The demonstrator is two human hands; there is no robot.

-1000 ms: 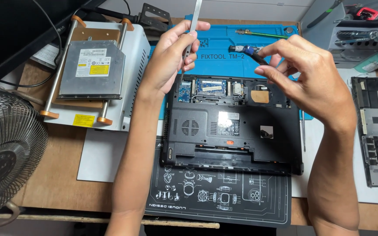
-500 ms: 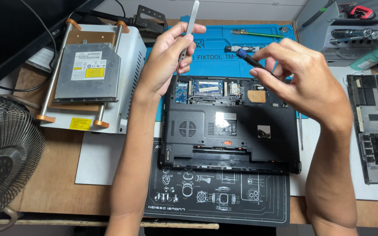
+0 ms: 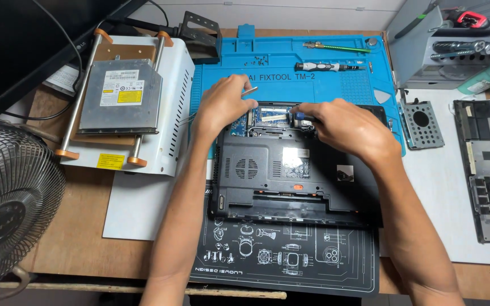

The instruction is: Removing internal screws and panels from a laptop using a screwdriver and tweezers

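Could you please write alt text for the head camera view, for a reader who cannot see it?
Two bare hands work at the open bay of an upturned black laptop: the left hand holds a slim metal tool, the right hand a blue-tipped screwdriver. A blue repair mat lies beneath.

My surface (image 3: 69, 249) is brown wood, bare along the lower left of the frame and worn at the near edge. A wire fan (image 3: 7, 209) stands at the left edge, its round grille facing up toward me. A dark monitor (image 3: 24, 45) fills the upper left corner, with black cables running down from it. Along the top of the frame a pale wall (image 3: 313, 14) meets the back of the surface. At the upper right sits a grey rack (image 3: 421, 51). The light is even and bright, with soft shadows.
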